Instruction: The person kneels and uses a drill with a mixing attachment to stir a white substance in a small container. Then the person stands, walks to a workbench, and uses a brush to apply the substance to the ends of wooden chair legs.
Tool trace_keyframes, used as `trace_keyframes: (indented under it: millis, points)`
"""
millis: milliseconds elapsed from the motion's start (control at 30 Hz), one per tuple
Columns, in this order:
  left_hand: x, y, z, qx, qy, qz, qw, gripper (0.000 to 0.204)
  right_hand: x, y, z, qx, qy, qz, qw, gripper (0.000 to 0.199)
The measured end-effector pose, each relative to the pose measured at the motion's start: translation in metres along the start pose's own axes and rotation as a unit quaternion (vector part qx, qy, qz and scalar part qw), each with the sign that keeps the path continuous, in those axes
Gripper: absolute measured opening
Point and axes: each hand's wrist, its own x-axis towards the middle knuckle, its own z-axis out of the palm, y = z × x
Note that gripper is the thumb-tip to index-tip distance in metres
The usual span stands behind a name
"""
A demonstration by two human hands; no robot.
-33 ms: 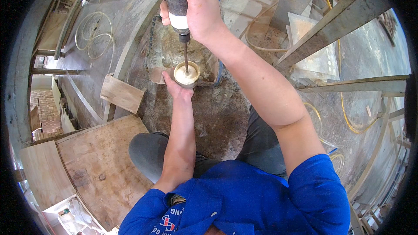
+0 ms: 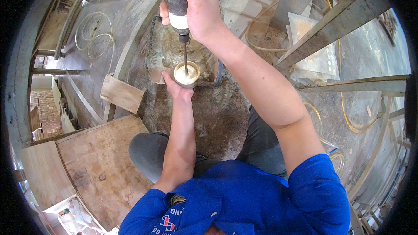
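Observation:
A power drill (image 2: 177, 4), dark with a white band, points downward in my right hand (image 2: 203, 15), whose fingers wrap round its body. From its chuck a thin metal rod (image 2: 185, 54) runs down into a small round cup (image 2: 194, 83). Creamy off-white liquid (image 2: 186, 76) fills the cup, and the rod's lower end is hidden in it. My left hand (image 2: 177, 89) grips the cup from the near side, with the thumb along its left wall and the other fingers mostly out of sight beneath it. The drill's upper end is cut off by the picture's top edge.
Beyond the cup, a stained tray-like area (image 2: 165, 48) lies on the floor. To the left are a wooden block (image 2: 122, 93) and a large plywood board (image 2: 102, 165). Metal beams (image 2: 331, 24) stand at the right, near flat sheets (image 2: 311, 61). Clear hoses (image 2: 93, 35) coil on the floor.

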Motion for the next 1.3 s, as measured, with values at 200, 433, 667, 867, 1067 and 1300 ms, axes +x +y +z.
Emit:
trace_keyframes:
  millis: [200,433,667,867,1067,1300]
  points:
    - [0.001,-0.003,-0.002,0.011,-0.034,0.005,0.999,0.071,0.003,0.000,-0.003,0.014,-0.014,-0.013,1.000,0.044]
    - [0.010,-0.002,-0.012,-0.002,-0.043,0.007,0.999,0.069,0.002,0.000,0.002,-0.102,0.005,-0.084,0.991,0.042]
    - [0.005,-0.007,-0.005,-0.006,-0.004,-0.012,1.000,0.067,0.001,-0.004,0.000,-0.002,-0.001,-0.004,1.000,0.042]
    - [0.004,-0.007,-0.004,0.006,-0.006,-0.007,1.000,0.066,0.001,-0.004,0.001,0.000,-0.008,-0.010,1.000,0.043]
    - [0.004,-0.007,-0.005,0.001,-0.019,-0.008,1.000,0.067,0.001,-0.005,0.002,0.004,-0.006,-0.003,1.000,0.044]
    - [0.002,-0.009,-0.001,0.008,-0.004,-0.025,1.000,0.068,0.001,-0.005,0.000,0.005,0.000,0.005,1.000,0.044]
